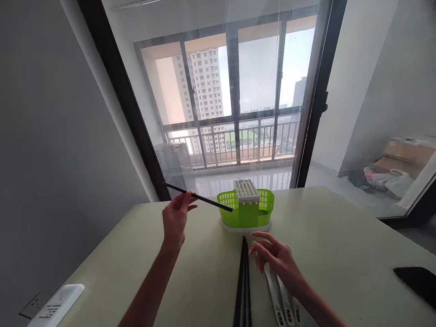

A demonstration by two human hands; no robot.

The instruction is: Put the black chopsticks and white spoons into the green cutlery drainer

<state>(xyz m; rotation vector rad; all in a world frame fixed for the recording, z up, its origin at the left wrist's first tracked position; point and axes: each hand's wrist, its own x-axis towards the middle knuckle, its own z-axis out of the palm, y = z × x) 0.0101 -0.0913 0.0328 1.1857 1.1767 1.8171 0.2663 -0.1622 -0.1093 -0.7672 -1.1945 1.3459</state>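
My left hand (176, 216) is raised over the table, pinching a black chopstick (211, 201) that slants down to the right. The chopstick's lower end passes in front of a green utensil caddy (248, 217) with a white slotted top (246, 190). My right hand (272, 255) hangs with its fingers loosely curled and apart, and nothing shows in them. Just left of it lie several black chopsticks (242, 284) pointing toward the caddy. Beneath and partly hidden by this hand are several white spoons (274, 297), their handles toward me.
The pale table (327, 236) ends at a glass door just behind the caddy. A white power strip (56, 305) is at the near left, and a dark flat object (416, 284) at the right edge. Cardboard boxes (407, 156) and plastic bags (386, 179) are piled on the floor at right.
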